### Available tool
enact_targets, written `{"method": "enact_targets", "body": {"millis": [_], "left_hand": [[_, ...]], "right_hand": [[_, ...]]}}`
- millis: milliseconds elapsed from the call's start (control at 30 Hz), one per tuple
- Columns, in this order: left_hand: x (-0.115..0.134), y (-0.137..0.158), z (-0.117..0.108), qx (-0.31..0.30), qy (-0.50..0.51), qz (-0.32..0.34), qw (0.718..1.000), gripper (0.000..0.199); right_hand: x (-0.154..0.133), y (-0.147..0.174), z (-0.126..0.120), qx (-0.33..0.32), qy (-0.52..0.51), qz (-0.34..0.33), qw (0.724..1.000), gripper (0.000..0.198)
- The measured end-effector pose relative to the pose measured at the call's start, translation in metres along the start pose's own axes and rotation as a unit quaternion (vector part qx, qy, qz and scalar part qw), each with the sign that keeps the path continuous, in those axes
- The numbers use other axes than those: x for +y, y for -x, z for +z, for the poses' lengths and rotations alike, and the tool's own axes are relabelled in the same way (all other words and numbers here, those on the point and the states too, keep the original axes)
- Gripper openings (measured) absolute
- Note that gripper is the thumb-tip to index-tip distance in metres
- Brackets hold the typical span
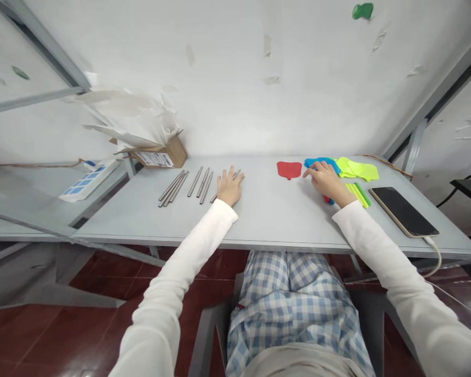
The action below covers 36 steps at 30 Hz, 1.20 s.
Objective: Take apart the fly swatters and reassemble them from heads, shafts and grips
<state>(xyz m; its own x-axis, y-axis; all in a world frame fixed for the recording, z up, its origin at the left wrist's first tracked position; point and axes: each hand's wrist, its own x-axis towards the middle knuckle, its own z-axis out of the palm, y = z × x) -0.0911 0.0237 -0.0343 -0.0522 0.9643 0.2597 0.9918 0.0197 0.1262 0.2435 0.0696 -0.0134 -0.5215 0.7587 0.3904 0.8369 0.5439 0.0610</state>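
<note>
Closest in are the blue-and-white checked trousers (294, 314) of the seated person, below the front edge of a grey worktop (259, 225). At the right of the worktop lies a phone (404, 210), dark screen up, with a white cable (434, 251) plugged into its near end. To its left are yellow and green sticks (357, 193), and a small red and blue bundle (329, 200) partly hidden under the right wrist. The left hand (230, 187) lies palm down, fingers spread wide, over metal rods (214, 199) whose ends show on both sides of it; it is not closed around them. Left of it are three more rods (205, 186), then a fanned bunch (173, 189). The right hand (325, 180) is half curled, index finger pointing left, just beside a flat red piece (289, 169) and over blue pieces (316, 162); I cannot tell whether it grips anything. Yellow pieces (363, 170) overlap farther right. An opened cardboard box (176, 153) stands at the back left, before the white wall (227, 104)
</note>
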Motion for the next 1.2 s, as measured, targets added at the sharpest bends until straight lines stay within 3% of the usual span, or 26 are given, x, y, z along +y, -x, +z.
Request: {"method": "enact_targets", "body": {"millis": [167,367,500,667,900,967,1033,1200], "left_hand": [[-0.034,-0.009,0.008,0.066,0.003,-0.124,0.99,0.052],[-0.064,-0.015,0.002,0.05,-0.032,-0.131,0.99,0.048],[-0.08,-0.018,-0.006,0.046,-0.05,-0.15,0.986,0.045],[-0.108,-0.015,-0.019,0.028,-0.078,-0.136,0.987,0.045],[-0.159,-0.01,-0.034,0.002,-0.189,-0.061,0.98,0.042],[-0.155,-0.008,-0.039,0.02,-0.184,-0.062,0.981,0.042],[-0.135,-0.007,-0.041,0.034,-0.16,-0.054,0.985,0.041],[-0.032,-0.016,-0.023,0.008,-0.022,0.031,0.999,0.038]], "right_hand": [[-0.036,-0.012,0.001,-0.023,-0.097,-0.103,0.99,0.031],[-0.078,-0.021,0.021,-0.079,-0.11,-0.188,0.973,0.025],[-0.08,-0.015,0.026,-0.072,-0.187,-0.168,0.965,0.025],[-0.068,-0.002,0.03,-0.056,-0.342,-0.108,0.932,0.027],[-0.067,0.0,0.035,-0.057,-0.373,-0.106,0.92,0.028],[-0.068,0.0,0.035,-0.057,-0.374,-0.11,0.919,0.027],[-0.068,0.0,0.034,-0.058,-0.371,-0.112,0.92,0.027],[-0.07,0.001,0.032,-0.057,-0.362,-0.106,0.924,0.028]]}}
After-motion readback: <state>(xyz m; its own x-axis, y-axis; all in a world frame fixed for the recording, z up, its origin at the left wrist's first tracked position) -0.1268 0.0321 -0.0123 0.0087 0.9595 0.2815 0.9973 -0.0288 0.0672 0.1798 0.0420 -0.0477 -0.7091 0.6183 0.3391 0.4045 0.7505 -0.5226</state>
